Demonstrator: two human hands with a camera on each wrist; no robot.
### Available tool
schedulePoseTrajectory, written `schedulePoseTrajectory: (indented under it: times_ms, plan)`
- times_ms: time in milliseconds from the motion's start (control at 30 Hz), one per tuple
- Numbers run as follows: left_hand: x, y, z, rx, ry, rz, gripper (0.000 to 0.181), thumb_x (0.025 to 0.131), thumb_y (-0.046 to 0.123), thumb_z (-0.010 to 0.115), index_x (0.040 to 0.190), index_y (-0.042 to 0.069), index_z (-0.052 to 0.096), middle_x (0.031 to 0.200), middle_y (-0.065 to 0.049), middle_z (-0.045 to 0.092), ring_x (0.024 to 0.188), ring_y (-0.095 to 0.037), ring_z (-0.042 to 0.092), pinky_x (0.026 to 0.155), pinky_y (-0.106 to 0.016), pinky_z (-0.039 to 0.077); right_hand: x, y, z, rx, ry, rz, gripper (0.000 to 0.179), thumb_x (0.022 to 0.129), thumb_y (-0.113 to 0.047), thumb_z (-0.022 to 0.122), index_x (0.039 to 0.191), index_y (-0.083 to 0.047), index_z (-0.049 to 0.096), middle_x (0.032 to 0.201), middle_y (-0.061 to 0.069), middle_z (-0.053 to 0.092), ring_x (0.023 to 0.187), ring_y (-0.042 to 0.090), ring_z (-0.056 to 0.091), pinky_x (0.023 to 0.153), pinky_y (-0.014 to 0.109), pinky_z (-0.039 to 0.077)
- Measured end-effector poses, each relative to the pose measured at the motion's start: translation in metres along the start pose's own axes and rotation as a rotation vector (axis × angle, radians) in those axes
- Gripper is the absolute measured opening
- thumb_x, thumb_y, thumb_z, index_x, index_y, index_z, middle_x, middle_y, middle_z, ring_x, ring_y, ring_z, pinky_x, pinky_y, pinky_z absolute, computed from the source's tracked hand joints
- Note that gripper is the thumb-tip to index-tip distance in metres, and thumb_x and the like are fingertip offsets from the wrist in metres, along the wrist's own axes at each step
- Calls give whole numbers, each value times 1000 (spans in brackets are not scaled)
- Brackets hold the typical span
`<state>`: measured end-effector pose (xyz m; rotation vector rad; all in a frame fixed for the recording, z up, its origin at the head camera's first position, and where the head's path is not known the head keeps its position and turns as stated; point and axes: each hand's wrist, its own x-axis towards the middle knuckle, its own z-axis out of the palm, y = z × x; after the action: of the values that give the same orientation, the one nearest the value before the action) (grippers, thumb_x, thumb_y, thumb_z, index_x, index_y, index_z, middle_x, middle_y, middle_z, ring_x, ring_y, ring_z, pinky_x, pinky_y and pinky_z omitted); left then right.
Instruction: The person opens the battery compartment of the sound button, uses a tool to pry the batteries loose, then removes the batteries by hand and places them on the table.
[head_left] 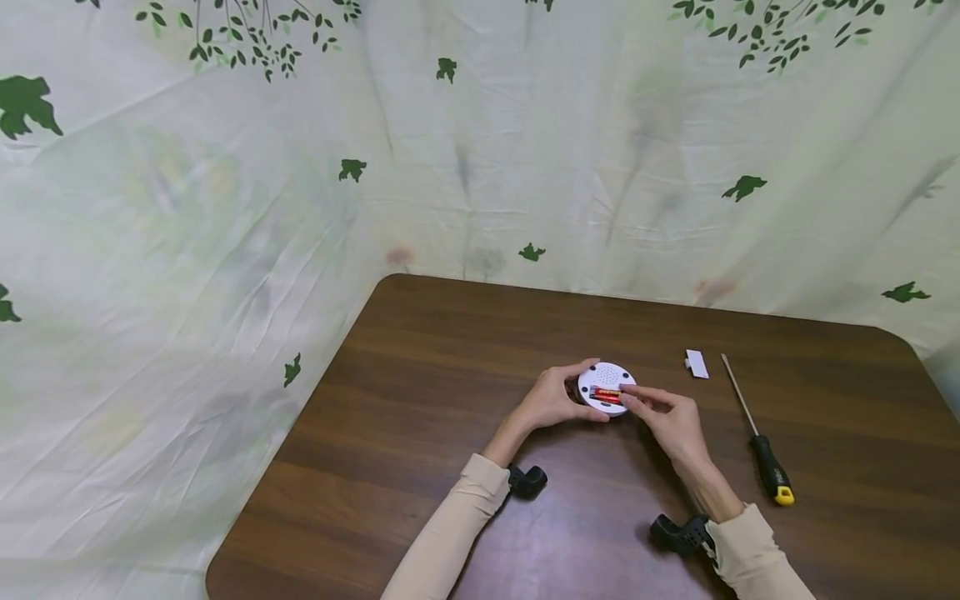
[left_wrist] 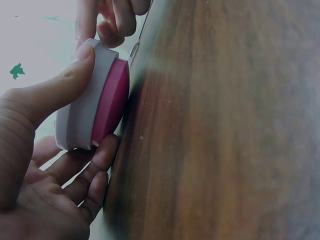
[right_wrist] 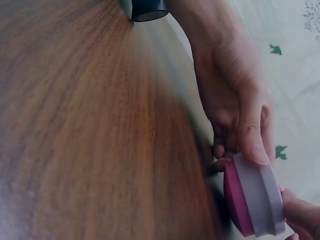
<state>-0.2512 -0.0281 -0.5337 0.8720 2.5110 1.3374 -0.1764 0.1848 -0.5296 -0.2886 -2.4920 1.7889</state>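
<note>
My left hand (head_left: pixel 553 398) grips a round device, with its white back (head_left: pixel 604 377) turned up, thumb on the near rim and fingers round the far side. Its underside is a pink shell (left_wrist: pixel 111 102), low over the wooden table. Speaker holes and dark feet show on the back, beside a battery slot. In that slot lies a red battery (head_left: pixel 604 395). My right hand (head_left: pixel 671 423) reaches in from the right, thumb and index finger at the battery's right end, covering it. The other right fingers are curled in.
A small white battery cover (head_left: pixel 697 364) lies on the wooden table (head_left: pixel 420 375) to the right of the device. Farther right rests a screwdriver (head_left: pixel 753 421) with a black and yellow handle. Leaf-printed cloth (head_left: pixel 480 167) hangs behind the table and on its left.
</note>
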Motion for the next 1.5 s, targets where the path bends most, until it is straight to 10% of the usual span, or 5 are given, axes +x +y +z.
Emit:
schedulePoseTrajectory:
  times_ms: [467,833,1233,1500]
  plan:
    - [1,-1,1,-13,7,4,88,73,30,96,150,13,56,134,-5,71,102,-3,63,87,-17,49,2,-12,-7,86,87,42,39,89,-28,84,115,0,78,80,-18,65,80,4,48,63,20,38]
    - [1,2,1,-9,13,-27,90,71,30,97,150,13,56,138,-6,69,100,-3,61,86,-16,48,7,-15,-65,303,204,151,22,86,-31,85,103,-17,83,66,-11,55,53,6,35,48,31,24]
    - [0,2,4,-53,15,-63,89,71,28,98,149,15,57,131,-7,72,93,-1,59,80,-16,49,8,-1,-179,643,601,226,15,77,-17,91,90,-14,85,66,-10,68,50,7,42,42,22,30]
    - [1,2,4,-64,16,-56,88,71,29,97,149,16,57,133,-7,71,96,-2,60,82,-17,50,23,28,-232,668,941,131,8,82,-15,86,90,-17,84,72,-13,68,57,3,45,50,15,30]
